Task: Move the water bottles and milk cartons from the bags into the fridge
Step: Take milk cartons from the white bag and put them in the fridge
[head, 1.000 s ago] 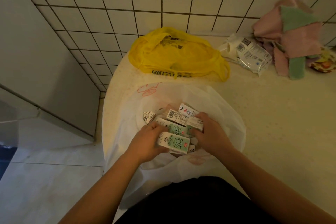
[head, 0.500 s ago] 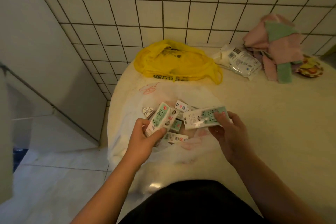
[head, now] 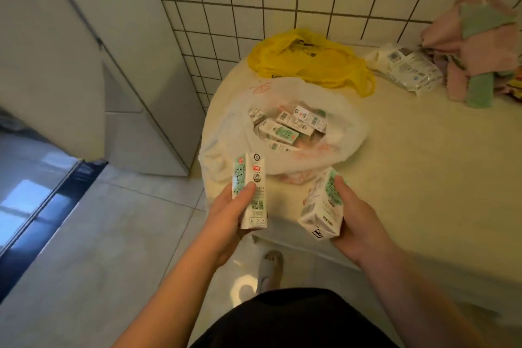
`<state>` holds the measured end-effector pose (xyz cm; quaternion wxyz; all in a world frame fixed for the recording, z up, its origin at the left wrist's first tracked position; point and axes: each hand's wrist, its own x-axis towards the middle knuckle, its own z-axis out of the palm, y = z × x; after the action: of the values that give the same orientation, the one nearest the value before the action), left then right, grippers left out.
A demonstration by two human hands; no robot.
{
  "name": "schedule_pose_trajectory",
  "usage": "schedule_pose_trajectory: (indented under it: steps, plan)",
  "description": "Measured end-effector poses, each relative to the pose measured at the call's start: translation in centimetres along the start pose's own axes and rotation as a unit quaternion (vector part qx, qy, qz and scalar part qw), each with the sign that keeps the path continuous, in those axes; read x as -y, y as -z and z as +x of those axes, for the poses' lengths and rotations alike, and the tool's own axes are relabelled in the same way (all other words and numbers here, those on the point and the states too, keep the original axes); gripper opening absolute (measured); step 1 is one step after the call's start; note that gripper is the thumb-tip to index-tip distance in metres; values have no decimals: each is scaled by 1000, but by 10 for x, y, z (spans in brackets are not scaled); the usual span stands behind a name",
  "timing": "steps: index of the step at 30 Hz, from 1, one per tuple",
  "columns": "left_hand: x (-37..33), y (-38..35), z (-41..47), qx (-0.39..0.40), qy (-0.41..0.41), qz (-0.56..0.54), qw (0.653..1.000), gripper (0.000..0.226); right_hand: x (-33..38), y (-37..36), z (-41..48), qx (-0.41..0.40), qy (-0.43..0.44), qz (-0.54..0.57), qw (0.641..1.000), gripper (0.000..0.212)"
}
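My left hand (head: 226,216) grips one white-and-green milk carton (head: 250,178), held upright near the counter's front edge. My right hand (head: 354,223) holds a second milk carton (head: 322,207), tilted with its bottom toward me. Both cartons are lifted clear of the open white plastic bag (head: 228,133), which lies on the counter and still holds several more milk cartons (head: 285,128). Behind it rests a crumpled yellow bag (head: 308,62); what it holds is hidden. No water bottles are visible.
A cream counter (head: 423,164) meets the tiled wall. A white wipes packet (head: 406,69) and a pile of pink and green cloths (head: 477,45) sit at the back right. A grey cabinet (head: 84,51) stands left. Tiled floor and my slippered foot (head: 269,265) lie below.
Both hands pulled a carton each out of the white bag and drew back toward me. The view swung left and down, showing more floor.
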<state>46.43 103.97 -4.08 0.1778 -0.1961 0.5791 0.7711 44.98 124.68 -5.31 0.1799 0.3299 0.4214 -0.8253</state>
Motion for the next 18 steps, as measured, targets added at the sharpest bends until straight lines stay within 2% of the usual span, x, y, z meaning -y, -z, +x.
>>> schedule_pose_trajectory:
  steps: [4, 9, 13, 16, 18]
  plan:
    - [23, 16, -54, -33, 32, -37, 998, 47, -42, -3, -32, 31, -79, -16, 996, 38]
    - [34, 55, -109, -68, 36, -99, 992, 30, -86, -25, -67, 121, -149, -26, 981, 31]
    - [39, 103, -139, -86, 47, -177, 979, 29, -122, -59, -79, 174, -147, -75, 971, 41]
    - [40, 151, -161, -91, 42, -222, 970, 42, -158, -97, -83, 188, -121, -125, 967, 29]
    - [38, 190, -176, -102, 29, -218, 970, 42, -188, -127, -84, 191, -103, -153, 964, 25]
